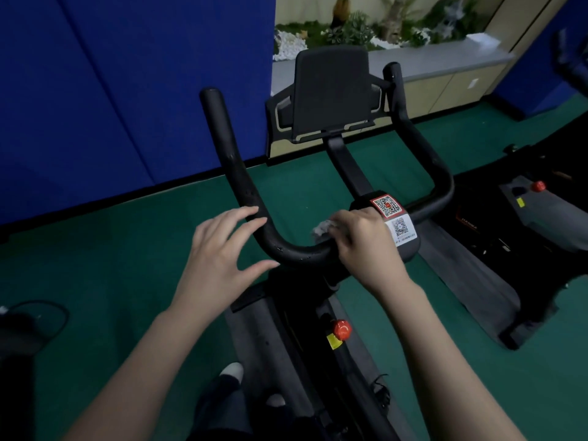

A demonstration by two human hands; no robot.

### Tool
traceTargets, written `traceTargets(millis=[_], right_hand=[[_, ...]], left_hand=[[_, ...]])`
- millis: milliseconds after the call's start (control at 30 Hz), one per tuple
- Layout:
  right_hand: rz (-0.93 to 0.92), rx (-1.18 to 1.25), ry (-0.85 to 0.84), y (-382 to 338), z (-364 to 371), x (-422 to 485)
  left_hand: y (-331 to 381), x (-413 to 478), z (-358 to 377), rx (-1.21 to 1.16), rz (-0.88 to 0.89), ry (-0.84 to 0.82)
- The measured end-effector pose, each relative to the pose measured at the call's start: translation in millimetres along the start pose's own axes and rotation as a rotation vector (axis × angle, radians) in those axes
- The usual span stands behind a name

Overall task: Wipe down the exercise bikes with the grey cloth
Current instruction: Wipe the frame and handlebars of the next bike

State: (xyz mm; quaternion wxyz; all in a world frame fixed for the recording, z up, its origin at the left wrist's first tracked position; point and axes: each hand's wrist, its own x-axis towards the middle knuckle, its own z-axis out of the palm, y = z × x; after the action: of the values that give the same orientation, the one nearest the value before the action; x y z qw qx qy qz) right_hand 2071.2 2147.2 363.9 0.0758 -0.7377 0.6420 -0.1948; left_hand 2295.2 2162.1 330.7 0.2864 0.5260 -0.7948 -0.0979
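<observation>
Right hand point(362, 243) is curled down over the cross part of the handlebar point(296, 251), just left of the centre block. It's got the grey cloth point(322, 226) bunched up under the fingers, so only a crumpled bit pokes out on the thumb side, pressed against the bar. Left hand point(219, 249) isn't holding anything. Its fingers are spread and relaxed right by the left bend of the same bar, with the fingertips at the bar's edge, though honestly I can't tell if they actually touch. The centre block has two QR code stickers point(391, 218), a red-framed one above a white one, just beside the right hand's knuckles. Above that a stem goes up to a dark tablet holder point(331, 93). Lower down on the bike frame there's a red knob point(342, 329) with a yellow tag point(333, 341) next to it. A second bike point(541, 214) sits off to the right with its own red knob, on the same green floor point(95, 265). Blue wall point(111, 90) on the left, and a counter point(445, 63) with plants at the back.
</observation>
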Motion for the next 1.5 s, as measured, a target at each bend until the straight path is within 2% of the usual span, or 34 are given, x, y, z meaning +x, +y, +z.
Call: traceTargets(millis=[133, 300, 400, 467, 600, 667, 967, 1100, 1200, 1267, 1367, 1500], right_hand=[[-0.072, 0.088, -0.088, -17.7, 4.0, 0.9], [-0.069, 0.086, -0.039, -2.6, -0.4, -3.5], [-0.025, 0.056, 0.052, 10.1, -0.6, -5.1], [0.012, 0.078, 0.171, 10.8, 3.4, -13.6], [0.145, 0.239, 0.486, -6.3, 28.0, -40.1], [0.205, 0.327, 0.576, -15.4, 40.1, -48.3], [0.263, 0.341, 0.685, -0.1, 39.6, -44.0], [0.362, 0.494, 0.774, -11.7, 55.9, -59.7], [0.521, 0.666, 0.817, -13.1, 62.1, -67.2], [0.629, 0.758, 0.838, -14.6, 66.1, -70.7], [0.693, 0.839, 0.885, -17.4, 70.2, -72.8], [0.730, 0.945, 0.911, -26.4, 70.9, -62.6]], left_hand=[[-0.6, -1.1, 0.2, -0.011, -0.007, -0.003], [-1.4, -0.4, -3.0, -0.032, -0.008, -0.013], [-0.8, 1.0, -5.6, -0.037, -0.015, -0.020], [-0.8, 1.3, -7.0, -0.038, -0.017, -0.026], [-1.5, 2.1, -7.0, -0.032, -0.022, -0.040], [-2.0, 2.6, -6.2, -0.031, -0.023, -0.041], [-2.2, 6.1, -5.3, 0.003, 0.004, -0.014], [0.4, 3.1, -4.7, 0.018, 0.017, -0.012], [15.7, 6.7, -0.3, 0.037, 0.084, -0.026], [32.0, 14.7, 4.8, 0.036, 0.141, -0.049], [56.6, 33.0, 12.9, 0.027, 0.198, -0.119], [75.9, 54.1, 22.7, 0.001, 0.158, -0.273]])
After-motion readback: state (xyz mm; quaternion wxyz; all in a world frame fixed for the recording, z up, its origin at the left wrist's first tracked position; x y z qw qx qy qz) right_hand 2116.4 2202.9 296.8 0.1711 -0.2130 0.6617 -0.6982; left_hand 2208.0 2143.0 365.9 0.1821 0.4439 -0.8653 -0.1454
